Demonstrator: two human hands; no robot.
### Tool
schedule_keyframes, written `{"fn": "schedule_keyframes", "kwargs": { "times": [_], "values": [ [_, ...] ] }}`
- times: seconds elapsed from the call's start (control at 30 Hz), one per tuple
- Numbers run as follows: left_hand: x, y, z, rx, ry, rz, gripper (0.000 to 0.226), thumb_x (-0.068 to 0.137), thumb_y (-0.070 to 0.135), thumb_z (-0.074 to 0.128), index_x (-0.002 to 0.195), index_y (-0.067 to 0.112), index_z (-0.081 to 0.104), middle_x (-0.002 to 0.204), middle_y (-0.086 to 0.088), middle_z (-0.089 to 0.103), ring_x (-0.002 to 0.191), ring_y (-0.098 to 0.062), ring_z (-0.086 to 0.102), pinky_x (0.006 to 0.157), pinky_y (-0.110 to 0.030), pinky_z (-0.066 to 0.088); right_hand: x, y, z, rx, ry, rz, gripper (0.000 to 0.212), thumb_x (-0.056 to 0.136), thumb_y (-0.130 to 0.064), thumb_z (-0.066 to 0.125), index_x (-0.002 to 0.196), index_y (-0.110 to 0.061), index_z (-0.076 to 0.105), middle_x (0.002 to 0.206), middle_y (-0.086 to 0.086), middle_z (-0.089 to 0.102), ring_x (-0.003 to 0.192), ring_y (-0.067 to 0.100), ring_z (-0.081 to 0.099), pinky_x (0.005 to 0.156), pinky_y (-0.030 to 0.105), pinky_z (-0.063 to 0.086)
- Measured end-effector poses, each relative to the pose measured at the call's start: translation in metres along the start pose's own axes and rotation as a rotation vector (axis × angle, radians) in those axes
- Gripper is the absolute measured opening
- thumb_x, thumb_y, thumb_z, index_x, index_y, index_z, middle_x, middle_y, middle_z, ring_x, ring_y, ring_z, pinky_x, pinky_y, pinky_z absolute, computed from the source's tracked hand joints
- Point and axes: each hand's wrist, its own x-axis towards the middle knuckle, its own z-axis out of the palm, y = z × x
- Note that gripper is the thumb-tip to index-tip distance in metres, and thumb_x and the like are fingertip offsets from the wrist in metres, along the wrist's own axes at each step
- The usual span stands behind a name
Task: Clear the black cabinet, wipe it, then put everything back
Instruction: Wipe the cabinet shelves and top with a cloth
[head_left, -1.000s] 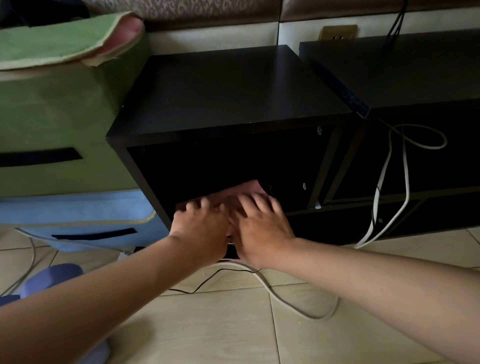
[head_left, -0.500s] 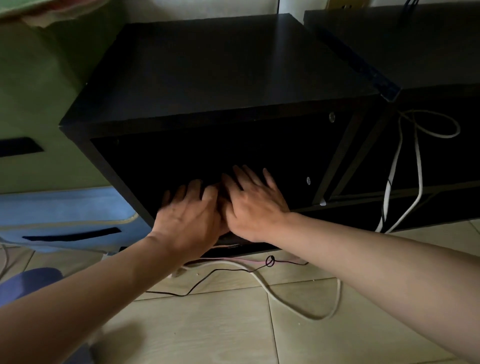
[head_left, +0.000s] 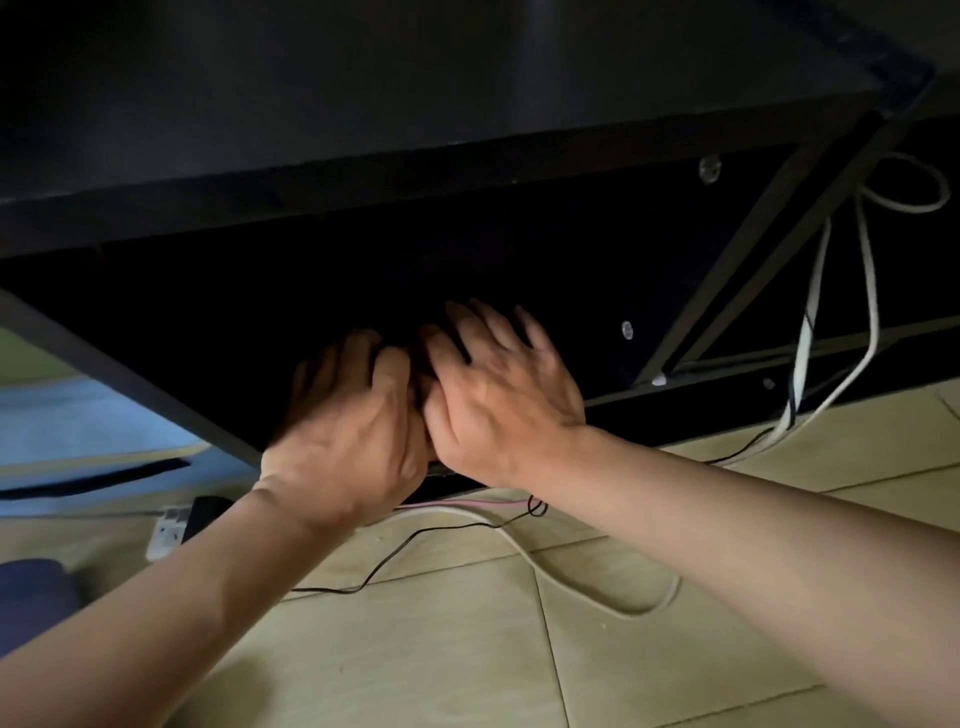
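The black cabinet (head_left: 415, 104) fills the upper part of the view, and its open compartment is dark inside. My left hand (head_left: 353, 415) and my right hand (head_left: 498, 395) lie side by side at the compartment's front, touching each other, palms down on the bottom shelf. The fingers of both are stretched forward into the dark, the right ones spread. No cloth shows under them now; whatever lies beneath is hidden by the hands.
A white cable (head_left: 597, 597), a thin black wire (head_left: 415, 540) and a pink wire (head_left: 457, 504) trail over the tiled floor below the cabinet. A power strip (head_left: 166, 530) and a blue fabric box (head_left: 78, 421) sit left. White cords (head_left: 867, 270) hang at the right.
Both hands have slid deeper into the compartment together, and the pink cloth seen under them a second ago is now out of sight. The camera has moved lower and closer.
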Motion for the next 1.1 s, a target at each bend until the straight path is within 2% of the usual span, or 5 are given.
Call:
{"fn": "schedule_keyframes", "kwargs": {
  "times": [0.33,0.6,0.77,0.9,1.1],
  "values": [
    [0.0,-0.001,-0.001,-0.002,0.021,0.005,0.035,0.092,0.034,0.041,0.104,0.005,0.057,0.103,-0.022,0.057,0.088,-0.041,0.056,0.084,-0.045,0.046,0.0,0.0,0.005,-0.044,0.08,-0.029,0.057,0.089,-0.038,0.038,0.133,-0.01,0.062,0.138,0.02,0.059,0.131,0.037,0.052,0.108,0.056,0.038],
    [-0.001,0.004,0.005,-0.075,0.071,-0.023,0.044,0.094,0.037,0.035,0.099,0.001,0.059,0.103,-0.023,0.059,0.088,-0.041,0.058,0.083,-0.047,0.048,-0.002,0.003,0.008,-0.047,0.081,-0.05,0.059,0.091,-0.039,0.036,0.139,-0.01,0.054,0.142,0.02,0.055,0.133,0.037,0.048,0.109,0.057,0.035],
    [0.005,0.0,0.001,-0.035,0.078,0.034,0.073,0.099,0.054,0.016,0.1,-0.003,0.061,0.101,-0.026,0.059,0.085,-0.04,0.06,0.08,-0.047,0.052,0.0,0.004,0.001,-0.004,0.032,-0.047,0.064,0.091,-0.042,0.033,0.144,-0.01,0.049,0.144,0.018,0.051,0.133,0.036,0.045,0.109,0.057,0.031],
    [0.005,0.004,-0.001,-0.035,0.015,-0.005,0.053,0.099,0.039,0.035,0.101,-0.007,0.061,0.099,-0.028,0.059,0.082,-0.042,0.061,0.075,-0.046,0.052,0.0,0.002,-0.002,0.015,-0.036,-0.049,0.061,0.091,-0.042,0.034,0.139,-0.01,0.052,0.141,0.019,0.052,0.132,0.036,0.045,0.111,0.058,0.029],
    [0.005,0.002,0.003,0.047,0.047,-0.002,0.059,0.093,0.049,0.037,0.1,-0.006,0.059,0.097,-0.026,0.058,0.08,-0.04,0.06,0.074,-0.042,0.05,0.001,0.009,-0.01,0.058,-0.1,-0.079,0.054,0.099,-0.043,0.033,0.143,-0.013,0.045,0.147,0.016,0.044,0.138,0.034,0.036,0.115,0.057,0.023]
  ]
}}
